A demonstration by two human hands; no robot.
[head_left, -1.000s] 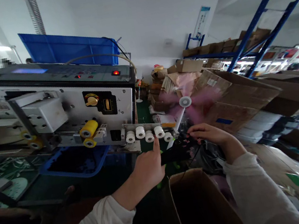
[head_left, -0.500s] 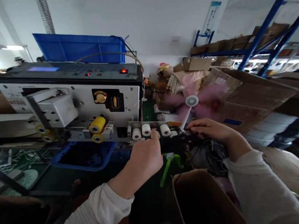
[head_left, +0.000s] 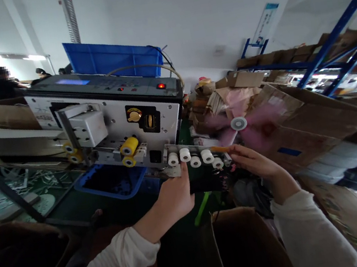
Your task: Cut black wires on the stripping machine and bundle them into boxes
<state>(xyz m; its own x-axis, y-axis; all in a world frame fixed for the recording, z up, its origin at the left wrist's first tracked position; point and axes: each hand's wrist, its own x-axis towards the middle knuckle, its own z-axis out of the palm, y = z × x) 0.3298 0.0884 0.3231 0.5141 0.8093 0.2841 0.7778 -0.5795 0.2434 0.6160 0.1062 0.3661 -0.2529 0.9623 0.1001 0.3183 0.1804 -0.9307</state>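
Note:
A white-fronted machine point(head_left: 118, 132) stands ahead, with a row of white rollers point(head_left: 207, 156) on a metal bracket at its right end. My left hand point(head_left: 175, 196) is just below these rollers, index finger pointing up at them and the other fingers curled. Whatever those curled fingers hold is hidden. At the bracket's outer end, my right hand point(head_left: 248, 160) has thumb and fingers pinched together by a dark band with pink marks point(head_left: 223, 181), which hangs below the rollers. Two yellow rollers point(head_left: 129, 147) sit further left on the machine front.
A pink fan point(head_left: 239, 123) spins behind my right hand. Under the machine is a blue basin point(head_left: 139, 184); on top lies a blue crate point(head_left: 110, 62). An open cardboard box point(head_left: 220, 255) stands below my hands. Stacked cartons point(head_left: 300, 116) fill the right. A person point(head_left: 2, 86) is far left.
The view has shifted, so the machine appears further right. My left index finger now points at the rollers further left along the row. My right hand has come up to the bracket's end.

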